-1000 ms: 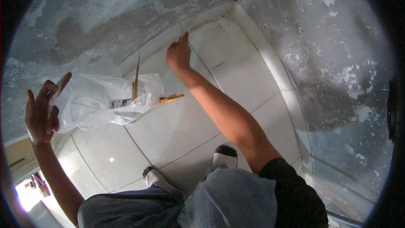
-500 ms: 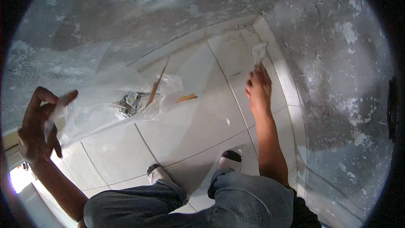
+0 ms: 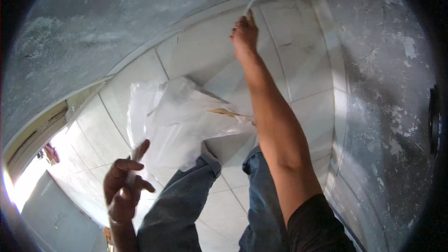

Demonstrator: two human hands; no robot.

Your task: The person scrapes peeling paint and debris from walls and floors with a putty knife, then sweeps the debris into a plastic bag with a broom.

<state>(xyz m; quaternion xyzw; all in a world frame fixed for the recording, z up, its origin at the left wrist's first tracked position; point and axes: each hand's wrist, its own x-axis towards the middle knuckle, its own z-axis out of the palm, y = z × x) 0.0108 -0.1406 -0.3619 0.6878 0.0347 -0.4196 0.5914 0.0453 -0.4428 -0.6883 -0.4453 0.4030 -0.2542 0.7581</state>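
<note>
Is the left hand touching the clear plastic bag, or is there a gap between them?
Touching. In the head view the left hand pinches a lower corner of the clear plastic bag between thumb and fingers; the film runs straight into the grip with no gap.

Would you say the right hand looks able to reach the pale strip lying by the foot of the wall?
Probably yes: the right hand is stretched out with its fingertips at the pale strip, and nothing lies between them. The left hand holds the plastic bag well clear.

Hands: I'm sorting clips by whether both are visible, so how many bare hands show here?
2. The left hand grips the clear plastic bag at lower left; the right hand reaches to the floor by the wall, top centre.
</note>
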